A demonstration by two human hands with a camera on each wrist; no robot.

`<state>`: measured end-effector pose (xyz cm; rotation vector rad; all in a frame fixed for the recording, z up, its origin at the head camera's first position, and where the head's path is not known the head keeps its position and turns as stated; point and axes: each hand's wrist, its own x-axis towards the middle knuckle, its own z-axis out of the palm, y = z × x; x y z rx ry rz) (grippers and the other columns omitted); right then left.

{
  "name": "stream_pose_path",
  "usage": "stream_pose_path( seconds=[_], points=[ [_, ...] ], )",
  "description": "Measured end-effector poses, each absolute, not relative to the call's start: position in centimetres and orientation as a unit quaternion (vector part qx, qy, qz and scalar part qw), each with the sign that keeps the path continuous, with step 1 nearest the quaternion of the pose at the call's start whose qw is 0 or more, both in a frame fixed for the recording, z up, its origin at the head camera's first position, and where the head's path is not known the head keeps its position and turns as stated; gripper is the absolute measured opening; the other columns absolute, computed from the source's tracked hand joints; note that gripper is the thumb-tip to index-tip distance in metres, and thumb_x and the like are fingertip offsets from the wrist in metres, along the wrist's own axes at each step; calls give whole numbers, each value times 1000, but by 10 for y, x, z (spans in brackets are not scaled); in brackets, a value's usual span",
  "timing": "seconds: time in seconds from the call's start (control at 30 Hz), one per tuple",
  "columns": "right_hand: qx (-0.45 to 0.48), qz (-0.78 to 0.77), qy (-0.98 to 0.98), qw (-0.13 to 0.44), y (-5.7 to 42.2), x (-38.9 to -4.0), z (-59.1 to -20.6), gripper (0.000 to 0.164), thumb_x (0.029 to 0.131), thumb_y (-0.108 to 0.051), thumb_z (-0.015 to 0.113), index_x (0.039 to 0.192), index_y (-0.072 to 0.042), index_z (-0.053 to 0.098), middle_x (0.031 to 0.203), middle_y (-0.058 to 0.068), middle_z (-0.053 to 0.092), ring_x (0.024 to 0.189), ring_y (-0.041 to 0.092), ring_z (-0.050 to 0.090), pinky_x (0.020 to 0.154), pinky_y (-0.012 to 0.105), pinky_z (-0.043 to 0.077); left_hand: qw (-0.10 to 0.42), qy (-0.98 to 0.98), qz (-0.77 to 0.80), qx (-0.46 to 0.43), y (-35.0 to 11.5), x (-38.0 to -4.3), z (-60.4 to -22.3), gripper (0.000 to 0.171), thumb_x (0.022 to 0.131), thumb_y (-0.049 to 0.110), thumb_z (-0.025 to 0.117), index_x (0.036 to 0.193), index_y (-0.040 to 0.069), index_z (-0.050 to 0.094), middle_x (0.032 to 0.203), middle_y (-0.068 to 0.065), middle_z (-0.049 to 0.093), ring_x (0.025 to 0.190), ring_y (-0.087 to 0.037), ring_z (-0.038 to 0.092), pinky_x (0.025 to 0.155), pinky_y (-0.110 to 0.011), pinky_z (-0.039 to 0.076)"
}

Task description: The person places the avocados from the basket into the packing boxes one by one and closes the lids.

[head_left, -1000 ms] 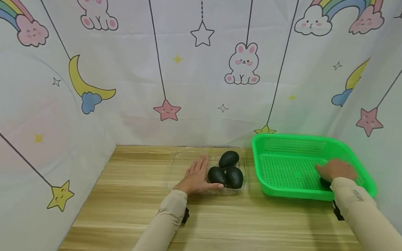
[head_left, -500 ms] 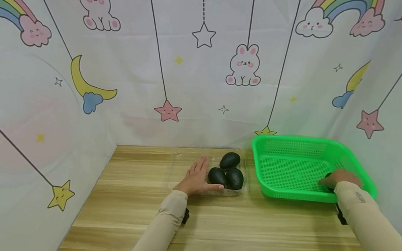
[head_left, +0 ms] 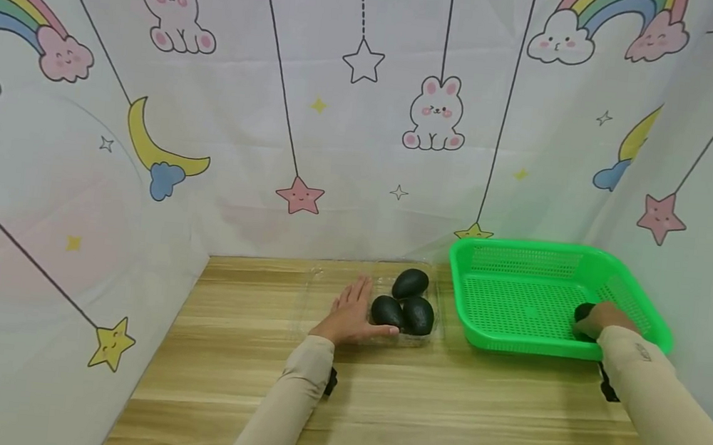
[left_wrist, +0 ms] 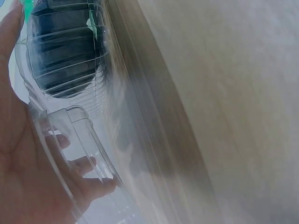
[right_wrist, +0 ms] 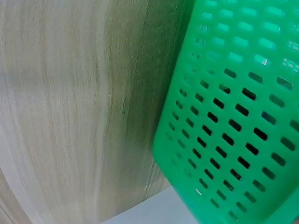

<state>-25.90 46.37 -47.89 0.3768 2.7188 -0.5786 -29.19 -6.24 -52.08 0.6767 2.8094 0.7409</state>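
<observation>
My left hand (head_left: 349, 316) rests on a clear plastic clamshell box (head_left: 319, 292), its fingers straight and spread and its thumb beside the fruit. Three dark avocados lie at the box's right side: one at the back (head_left: 411, 284), two in front, the left one (head_left: 387, 311) and the right one (head_left: 418, 317). In the left wrist view, the palm (left_wrist: 18, 154) lies against the ribbed box, with a dark avocado (left_wrist: 63, 51) behind the plastic. Inside the green basket (head_left: 512, 343), my right hand (head_left: 610, 318) grips another avocado (head_left: 583, 312), partly hidden. The basket's wall hides that hand in the right wrist view.
The basket's perforated wall (right_wrist: 233, 116) rises beside the wooden table (head_left: 441, 417). A white printed curtain (head_left: 363, 151) stands behind and at both sides, close to the basket and box.
My right hand has shifted slightly right in the basket, and more of the avocado in it shows now. The left hand and the three avocados have stayed in place.
</observation>
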Motion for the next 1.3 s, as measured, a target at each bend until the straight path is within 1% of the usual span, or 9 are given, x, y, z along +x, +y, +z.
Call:
stream_pose_path(
  seconds=[0.1, 0.2, 0.4, 0.5, 0.6, 0.67, 0.8, 0.97, 1.3],
  points=[
    [129, -199, 959, 157, 470, -261, -485, 108, 81, -53, 77, 129, 34, 34, 118, 50, 50, 94, 54, 60, 68, 52, 54, 77, 939, 246, 228, -62, -292, -521, 122, 82, 77, 63, 165, 10, 3, 172, -13, 0, 156, -41, 6, 121, -63, 14],
    [123, -200, 961, 147, 470, -261, -487, 114, 78, -59, 78, 130, 32, 35, 114, 47, 54, 87, 50, 62, 64, 50, 54, 77, 938, 247, 230, -62, -291, -521, 122, 83, 77, 64, 165, 10, 4, 171, -14, 1, 156, -42, 7, 121, -64, 14],
    [94, -195, 973, 80, 463, -259, -484, 107, 82, -54, 77, 132, 31, 35, 120, 51, 48, 90, 57, 60, 63, 52, 54, 76, 938, 246, 231, -62, -292, -520, 122, 82, 79, 62, 165, 10, 5, 171, -13, 1, 155, -42, 7, 121, -64, 14],
    [86, -196, 975, 52, 461, -261, -484, 104, 86, -51, 74, 135, 31, 32, 123, 53, 46, 98, 62, 57, 71, 59, 54, 76, 938, 245, 232, -63, -292, -520, 122, 82, 79, 62, 165, 10, 5, 171, -13, 1, 155, -43, 7, 121, -65, 14],
    [80, -199, 976, 28, 458, -262, -483, 101, 88, -45, 71, 138, 31, 27, 127, 54, 40, 108, 68, 49, 80, 67, 50, 76, 937, 247, 233, -63, -292, -520, 122, 82, 79, 62, 165, 10, 5, 171, -14, 1, 155, -44, 7, 120, -65, 14],
    [78, -204, 976, 9, 456, -261, -482, 96, 89, -40, 71, 139, 30, 28, 127, 54, 40, 109, 68, 47, 82, 69, 48, 77, 937, 247, 233, -63, -292, -519, 122, 82, 79, 62, 165, 11, 4, 171, -14, 1, 155, -44, 7, 120, -65, 14],
    [71, -216, 973, -38, 451, -260, -482, 86, 89, -30, 73, 136, 29, 33, 122, 53, 44, 106, 67, 49, 80, 70, 48, 77, 938, 244, 234, -63, -292, -520, 123, 81, 80, 62, 165, 11, 4, 171, -13, 1, 155, -43, 7, 121, -64, 14],
    [63, -221, 970, -83, 445, -262, -485, 80, 87, -25, 74, 133, 28, 37, 118, 51, 48, 102, 65, 52, 79, 69, 48, 76, 938, 244, 234, -64, -292, -521, 123, 80, 81, 62, 165, 12, 4, 171, -13, 2, 155, -44, 8, 121, -64, 13],
    [52, -243, 962, -109, 417, -271, -475, 83, 89, -29, 76, 139, 25, 36, 122, 49, 49, 103, 62, 54, 77, 68, 48, 79, 936, 251, 233, -64, -291, -518, 123, 81, 80, 63, 165, 15, 1, 172, -12, 0, 156, -42, 6, 121, -64, 12]
  ],
)
